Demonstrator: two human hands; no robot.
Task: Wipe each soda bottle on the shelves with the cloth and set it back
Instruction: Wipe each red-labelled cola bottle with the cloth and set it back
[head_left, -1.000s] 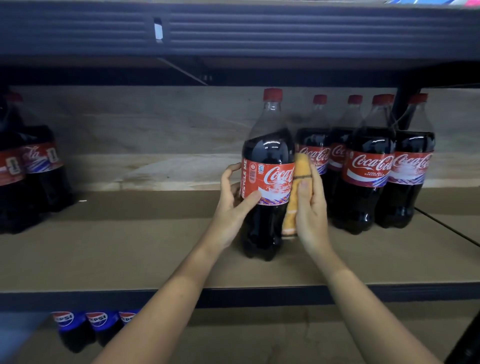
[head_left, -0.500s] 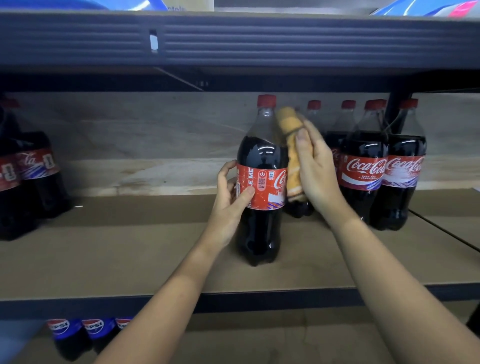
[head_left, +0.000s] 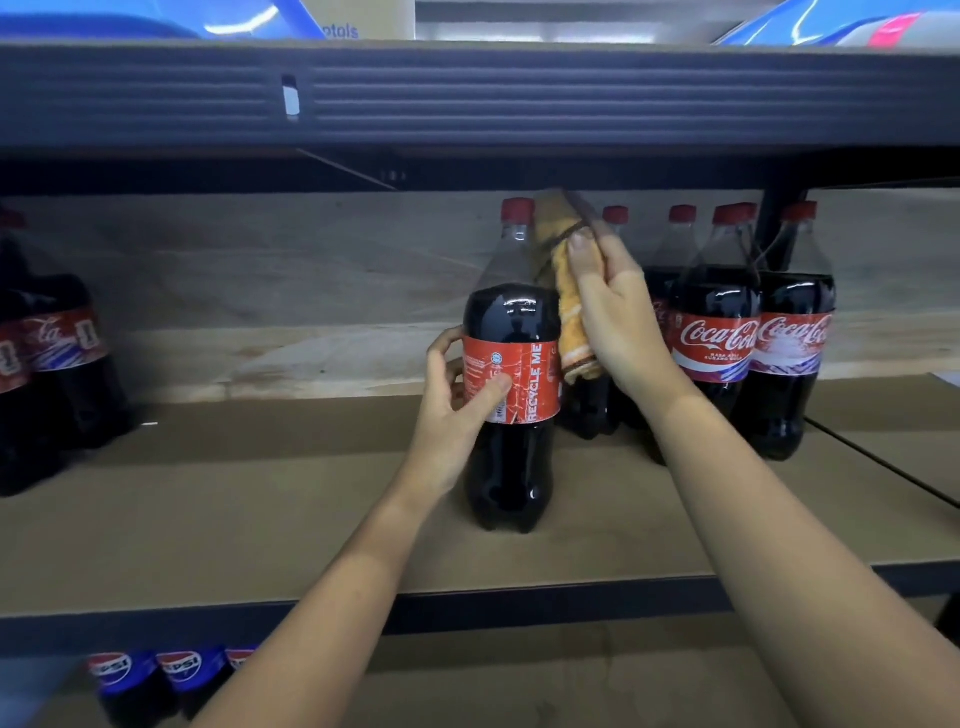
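Mid-wipe on the middle shelf (head_left: 260, 519): I have one cola bottle (head_left: 511, 415) standing apart from the others, upright, near the shelf's front edge and roughly midway along it. My left hand (head_left: 457, 415) grips it around the red label, thumb across the front, steadying it. My right hand (head_left: 618, 317) holds the folded yellow cloth (head_left: 566, 296) clenched against the bottle's right shoulder and neck, just below the red cap; the cloth runs from near the cap down to the top of the label.

I judge this bottle only partly done: the cloth is on the upper right side, while the lower body shows no contact with it. It is not yet set back with the row of cola bottles (head_left: 727, 332) standing toward the back right of the shelf. Whether those are already wiped, I cannot tell. More cola bottles (head_left: 52, 364) wait at the left end, and blue-capped Pepsi bottles (head_left: 150, 675) sit on the shelf below.
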